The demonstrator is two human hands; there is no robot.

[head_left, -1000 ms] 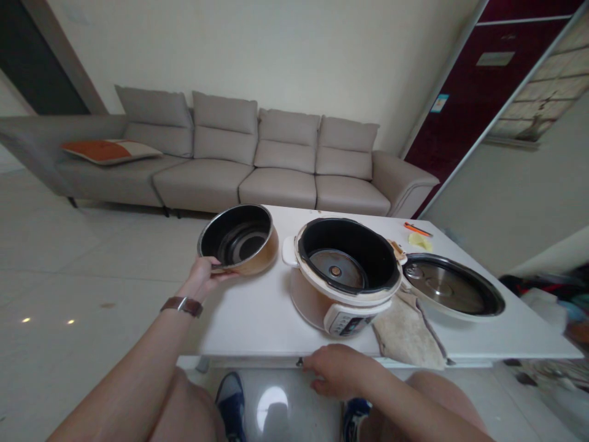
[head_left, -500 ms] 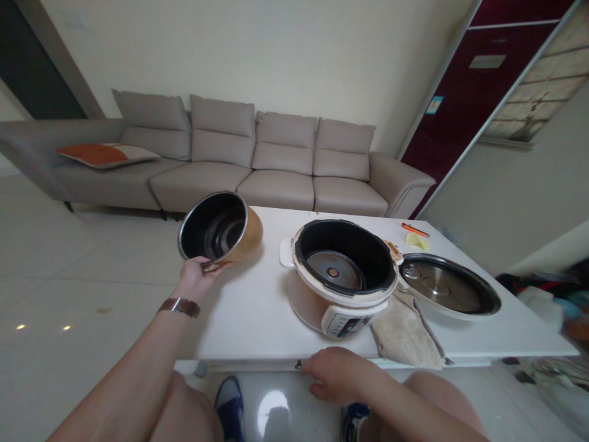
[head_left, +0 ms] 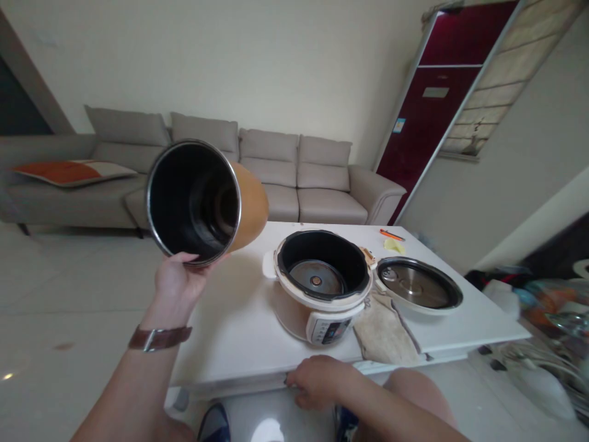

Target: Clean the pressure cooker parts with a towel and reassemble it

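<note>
My left hand grips the lower rim of a cooker's inner pot, thumb inside and fingers beneath. The pot is raised above the table's left side, tilted so its dark, empty-looking inside faces me; its outside is golden. My right hand is at the table's front edge, its fingers curled at a small dark drawer knob. Just beyond it stands the white electric pressure cooker body, uncovered, its heating plate showing at the bottom. The cooker lid lies underside up to the right.
A beige cloth lies between cooker and lid on the white table. An orange pen-like tool and a yellow scrap are at the back right. Behind stands a grey sofa. Assorted items clutter the far right.
My left hand has raised the inner pot and tipped its mouth more toward me. My right hand stays at the drawer knob. The view has shifted, moving the cooker and lid left in the picture.
</note>
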